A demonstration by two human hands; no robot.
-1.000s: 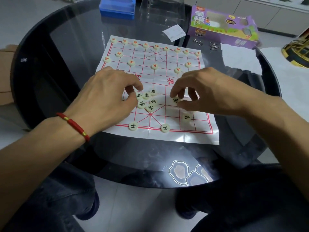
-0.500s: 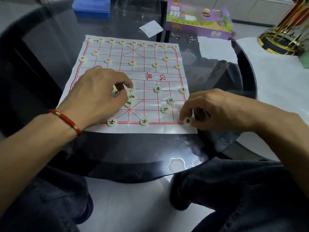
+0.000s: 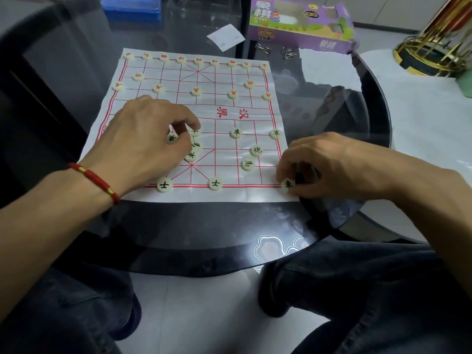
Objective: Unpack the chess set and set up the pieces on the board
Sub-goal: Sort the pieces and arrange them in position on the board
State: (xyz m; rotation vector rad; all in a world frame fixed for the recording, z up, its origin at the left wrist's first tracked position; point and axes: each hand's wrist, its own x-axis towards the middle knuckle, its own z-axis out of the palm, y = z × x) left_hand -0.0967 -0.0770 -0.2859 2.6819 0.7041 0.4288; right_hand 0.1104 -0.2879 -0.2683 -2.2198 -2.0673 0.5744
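From the head camera, a white paper xiangqi board printed with red grid lines [image 3: 217,149] lies flat on a round dark glass table [image 3: 178,226]. The red-lettered pale round discs [image 3: 196,91] stand in their rows along the board's far side. Black-lettered pale discs sit on the near half: two at the near edge [image 3: 215,183], two on the pawn row at right [image 3: 236,133], and two more [image 3: 256,150] between those and the near right corner.

The right hand [image 3: 329,167] rests at the near right corner of the board, its fingertips curled around a black-lettered disc [image 3: 288,185] that sits on that corner point; the fingers touch the disc's right side.

The left hand [image 3: 143,141], with a red cord bracelet [image 3: 94,178] on its wrist, hovers over a small cluster of black-lettered discs [image 3: 195,149] left of centre. Its curled fingers pinch down among them; which disc they grasp cannot be told.

Beyond the board lie a purple cardboard game box [image 3: 301,21], a white paper slip [image 3: 226,37], a blue plastic box [image 3: 131,8] and some small metal wire pieces [image 3: 288,53].
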